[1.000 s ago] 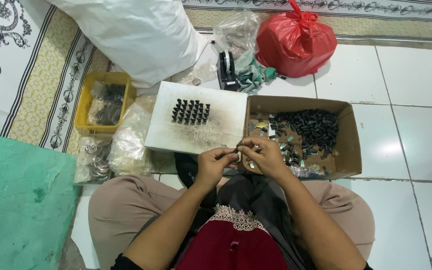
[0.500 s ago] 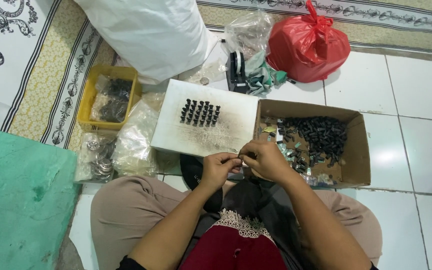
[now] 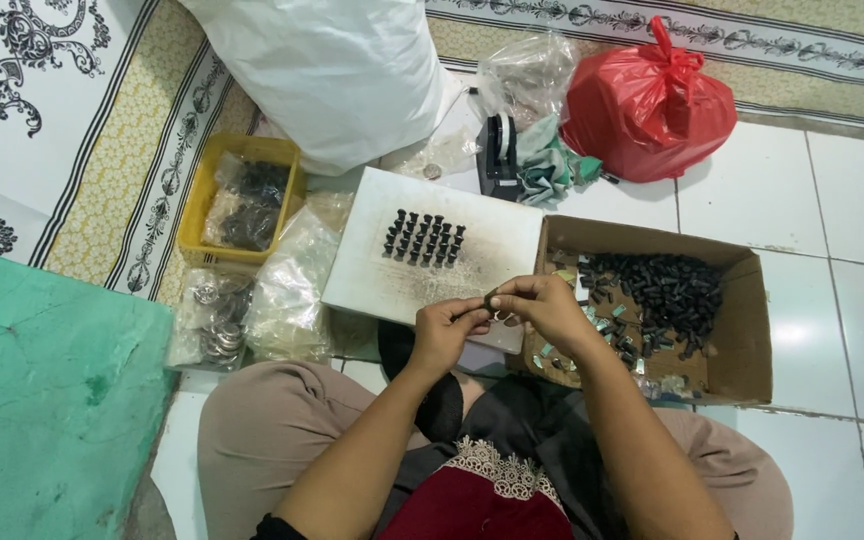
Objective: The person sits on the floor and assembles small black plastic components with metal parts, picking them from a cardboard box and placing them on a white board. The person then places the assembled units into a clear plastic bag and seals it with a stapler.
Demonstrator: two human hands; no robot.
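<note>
Two hands, left hand (image 3: 449, 328) and right hand (image 3: 540, 305), pinch one small dark part (image 3: 492, 298) together.

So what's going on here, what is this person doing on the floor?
A person sits cross-legged on a tiled floor, both hands together over the lap. The left hand and right hand pinch a small dark part between their fingers, just above the near edge of a white board. On that board, small black pieces stand upright in rows. A cardboard box on the person's right holds a loose heap of similar black parts. A yellow tray and clear bags lie on the left.
</note>
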